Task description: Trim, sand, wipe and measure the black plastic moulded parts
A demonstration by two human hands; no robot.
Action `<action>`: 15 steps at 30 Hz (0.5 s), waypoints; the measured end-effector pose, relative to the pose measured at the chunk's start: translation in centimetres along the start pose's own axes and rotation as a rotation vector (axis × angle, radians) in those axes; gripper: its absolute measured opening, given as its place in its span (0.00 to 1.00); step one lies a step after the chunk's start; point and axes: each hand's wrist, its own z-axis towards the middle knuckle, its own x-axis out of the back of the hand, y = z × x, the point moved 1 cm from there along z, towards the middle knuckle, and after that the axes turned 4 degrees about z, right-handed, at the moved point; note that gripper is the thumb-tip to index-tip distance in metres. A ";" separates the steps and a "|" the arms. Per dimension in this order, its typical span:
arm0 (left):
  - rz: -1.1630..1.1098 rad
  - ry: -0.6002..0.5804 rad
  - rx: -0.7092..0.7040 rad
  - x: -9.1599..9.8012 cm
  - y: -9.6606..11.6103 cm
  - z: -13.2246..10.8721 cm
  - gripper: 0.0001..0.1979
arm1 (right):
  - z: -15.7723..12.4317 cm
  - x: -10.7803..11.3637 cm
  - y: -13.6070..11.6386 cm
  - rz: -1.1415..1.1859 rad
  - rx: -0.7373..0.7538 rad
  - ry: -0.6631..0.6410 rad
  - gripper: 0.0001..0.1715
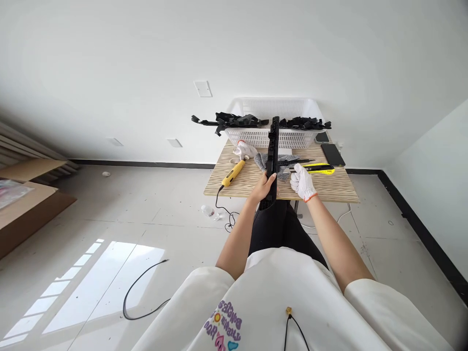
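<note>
My left hand [263, 187], bare, is closed round the lower part of a long black plastic trim piece [272, 151], which stands on end in front of me. In a white knitted glove, my right hand [302, 183] is closed on a yellow and black utility knife [321, 168]. The knife's handle sticks out to the right of the fist, and its thin blade points left toward the trim piece. Whether the blade touches it, I cannot tell. Behind the trim piece lies a grey cloth [284, 171] with a slim dark tool across it.
A white basket [270, 139] at the table's back holds several black plastic parts [241, 120]. On the wood-grain table [215, 183] lie a corded yellow tool [233, 173], a white glove [245, 148] and a black phone [332, 154]. Cardboard boxes [29, 209] stand left.
</note>
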 end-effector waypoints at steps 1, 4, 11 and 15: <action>-0.014 -0.005 0.005 0.0 0.0 0.0 0.24 | 0.0 0.1 0.0 0.001 -0.010 -0.011 0.35; -0.032 -0.029 -0.014 -0.2 0.3 -0.1 0.22 | 0.0 0.5 0.0 0.018 -0.048 -0.079 0.36; 0.103 -0.006 -0.003 -0.5 1.5 -0.3 0.23 | 0.1 1.3 0.1 0.022 -0.132 -0.219 0.41; 0.112 0.068 0.051 -0.5 1.4 0.2 0.26 | -0.1 1.2 0.6 0.046 -0.031 -0.190 0.37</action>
